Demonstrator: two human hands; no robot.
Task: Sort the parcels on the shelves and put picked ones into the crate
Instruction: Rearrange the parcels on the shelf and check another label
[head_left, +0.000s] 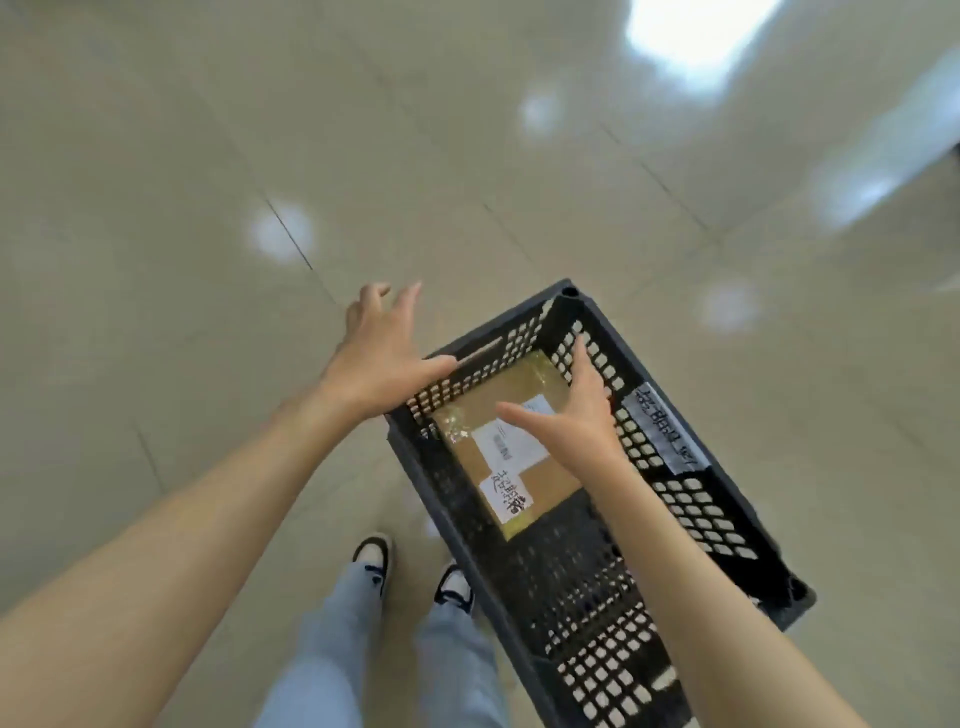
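Brown parcel (511, 441) is seen lying flat in the black crate (737, 535) at lower centre, both hands spread and empty, left hand (382, 358) apparently by the rim, right hand (576, 415) above it; crate could be tipped if the rim is knocked.

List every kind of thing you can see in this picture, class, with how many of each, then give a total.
Crates: 1, the black crate on the floor
Parcels: 1, the brown parcel lying inside it
Hands: 2, the left hand and the right hand, both open
Shoes: 2, left shoe, right shoe
Total: 6
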